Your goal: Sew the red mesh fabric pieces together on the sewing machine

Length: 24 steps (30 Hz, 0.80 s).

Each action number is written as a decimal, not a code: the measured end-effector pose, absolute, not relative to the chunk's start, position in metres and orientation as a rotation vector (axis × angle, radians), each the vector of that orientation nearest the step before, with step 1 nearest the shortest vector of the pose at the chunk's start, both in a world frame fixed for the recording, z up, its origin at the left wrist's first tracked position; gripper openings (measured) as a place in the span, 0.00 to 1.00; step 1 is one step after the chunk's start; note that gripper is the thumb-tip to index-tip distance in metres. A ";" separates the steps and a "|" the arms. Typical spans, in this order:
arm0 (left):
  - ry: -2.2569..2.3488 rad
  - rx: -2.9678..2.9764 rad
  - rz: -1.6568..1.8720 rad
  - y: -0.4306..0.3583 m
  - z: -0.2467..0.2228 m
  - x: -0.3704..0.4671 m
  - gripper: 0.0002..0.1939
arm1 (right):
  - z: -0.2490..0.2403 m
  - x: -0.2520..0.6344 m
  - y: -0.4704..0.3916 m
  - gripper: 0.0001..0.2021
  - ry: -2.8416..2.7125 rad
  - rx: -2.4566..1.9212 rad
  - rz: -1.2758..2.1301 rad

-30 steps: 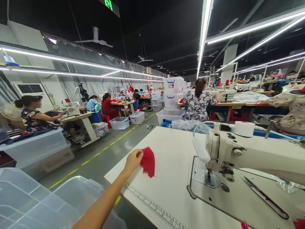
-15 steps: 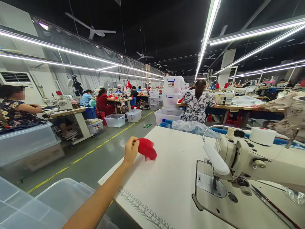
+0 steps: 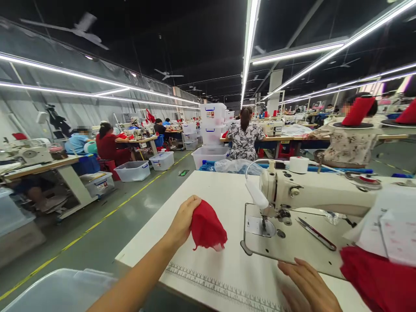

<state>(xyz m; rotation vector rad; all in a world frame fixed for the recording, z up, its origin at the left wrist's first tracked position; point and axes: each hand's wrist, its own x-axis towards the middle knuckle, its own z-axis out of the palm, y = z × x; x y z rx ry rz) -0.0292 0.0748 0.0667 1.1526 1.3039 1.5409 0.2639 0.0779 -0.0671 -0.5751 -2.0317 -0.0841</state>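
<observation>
Near the white table's (image 3: 224, 190) left edge, left hand (image 3: 182, 220) clenched on crumpled red fabric piece (image 3: 206, 229), now drawn nearer than a moment ago. Right hand (image 3: 310, 286) newly in view, fingers flat, released, just beside white sewing machine (image 3: 292, 190).

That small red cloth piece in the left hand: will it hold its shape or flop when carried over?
The small red cloth piece probably flops: it droops in folds below the left hand. Likely light, since a fingertip pinch lifts it. It shouldn't roll, but may crumple on the white table.
</observation>
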 end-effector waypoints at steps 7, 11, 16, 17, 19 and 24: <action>1.193 1.114 1.275 0.052 0.066 0.033 0.13 | -0.039 0.196 0.042 0.25 -1.748 -0.780 0.549; 1.189 1.129 1.146 0.047 0.067 0.040 0.15 | -0.020 0.187 0.044 0.12 -1.691 -0.749 0.790; 1.390 1.443 0.611 0.065 0.059 0.011 0.19 | -0.002 0.212 0.059 0.13 -1.471 -0.888 1.417; 1.473 1.561 0.533 0.069 0.055 0.006 0.19 | -0.003 0.215 0.065 0.16 -1.474 -0.921 1.511; 1.613 1.733 0.492 0.077 0.046 0.001 0.18 | -0.009 0.220 0.079 0.19 -1.571 -1.034 1.512; 1.633 1.990 0.565 0.079 0.027 0.020 0.17 | -0.028 0.234 0.115 0.12 -1.709 -1.250 1.163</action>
